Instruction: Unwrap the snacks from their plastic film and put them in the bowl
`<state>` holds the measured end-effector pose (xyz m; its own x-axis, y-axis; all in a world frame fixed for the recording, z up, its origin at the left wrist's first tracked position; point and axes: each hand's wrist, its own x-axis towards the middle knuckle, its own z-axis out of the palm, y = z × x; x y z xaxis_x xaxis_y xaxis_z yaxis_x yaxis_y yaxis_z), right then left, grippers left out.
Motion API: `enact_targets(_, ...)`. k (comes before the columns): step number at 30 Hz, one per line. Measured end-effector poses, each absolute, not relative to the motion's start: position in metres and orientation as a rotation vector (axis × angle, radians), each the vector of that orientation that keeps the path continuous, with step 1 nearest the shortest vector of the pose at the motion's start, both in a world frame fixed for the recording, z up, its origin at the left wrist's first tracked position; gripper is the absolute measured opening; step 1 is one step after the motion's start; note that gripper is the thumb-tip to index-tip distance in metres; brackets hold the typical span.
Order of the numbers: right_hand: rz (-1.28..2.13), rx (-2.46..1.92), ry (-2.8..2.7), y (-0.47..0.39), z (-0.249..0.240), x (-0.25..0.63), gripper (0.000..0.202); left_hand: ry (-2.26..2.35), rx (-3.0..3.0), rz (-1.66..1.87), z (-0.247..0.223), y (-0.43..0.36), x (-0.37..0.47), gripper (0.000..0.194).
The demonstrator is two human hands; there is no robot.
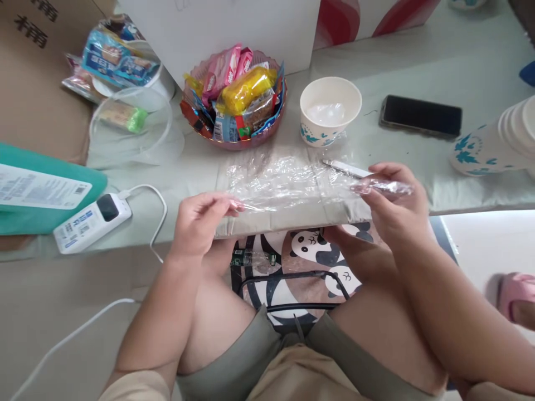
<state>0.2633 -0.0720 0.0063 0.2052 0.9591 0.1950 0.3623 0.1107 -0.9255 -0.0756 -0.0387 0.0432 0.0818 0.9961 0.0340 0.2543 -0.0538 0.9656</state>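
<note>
Clear, wrinkled plastic film (280, 181) stretches along the table's near edge between my hands. My left hand (198, 223) pinches its left end between thumb and fingertips. Closed around a bunched, shiny part of the film is my right hand (399, 206). A slim white pen-like tool (346, 168) with a pointed tip lies over the film, its back end at my right fingers; whether they grip it I cannot tell. Just beyond the film stands a paper cup (330, 114) with a leaf pattern and crumpled clear plastic inside.
A pink glass bowl (251, 142) of wrapped snacks stands behind the film. Right of the cup are a black phone (421, 116) and stacked paper cups (480, 147). To the left sit a clear plastic tub (131, 139), a white power bank (94, 223) with a cable, and a green package (45, 189).
</note>
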Motion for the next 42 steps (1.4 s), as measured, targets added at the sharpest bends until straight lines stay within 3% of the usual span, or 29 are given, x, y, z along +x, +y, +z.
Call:
enact_targets(5, 0.88, -1.517, -1.098, -0.062, 0.008, 0.247, 0.024, 1.369, 1.058, 1.084, 0.034, -0.02, -0.07, 0.016)
enact_targets(13, 0.831, -1.764, -1.085, -0.041, 0.018, 0.238, 0.019, 1.586, 1.173, 1.127, 0.014, -0.011, -0.071, 0.02)
enact_targets(17, 0.663, -1.985, -1.228, -0.033, 0.017, 0.237, 0.022, 1.83, 1.441, 0.937, 0.006, -0.009, -0.078, 0.027)
enact_targets(21, 0.373, -2.089, -1.438, -0.023, 0.006, 0.241, 0.022, 2.076, 1.651, 0.642, 0.009, -0.005, -0.082, 0.021)
enact_targets(25, -0.146, -1.92, -1.534, -0.027, 0.005, 0.243, 0.031, 2.236, 1.977, 0.901, 0.015, -0.014, -0.078, 0.035)
enact_targets(28, -0.278, -1.578, -1.784, -0.045, 0.009, 0.228, 0.025, 1.823, 2.413, 1.108, 0.018, -0.034, -0.061, 0.03)
enact_targets(30, -0.126, -1.339, -2.092, -0.057, 0.008, 0.211, 0.034, 1.395, 2.615, 0.866, 0.017, -0.047, -0.047, 0.036)
enact_targets(34, 0.161, -1.304, -2.472, -0.069, -0.003, 0.188, 0.063, 1.251, 2.611, 0.281, 0.014, -0.056, -0.035, 0.065)
enact_targets(38, 0.102, -1.347, -2.523, -0.072, -0.007, 0.187, 0.057, 1.196, 2.617, 0.042, 0.014, -0.053, -0.046, 0.068)
enact_targets(42, 0.037, -1.215, -2.486, -0.08, -0.003, 0.177, 0.045, 1.132, 2.594, 0.129, 0.019, -0.057, -0.049, 0.069)
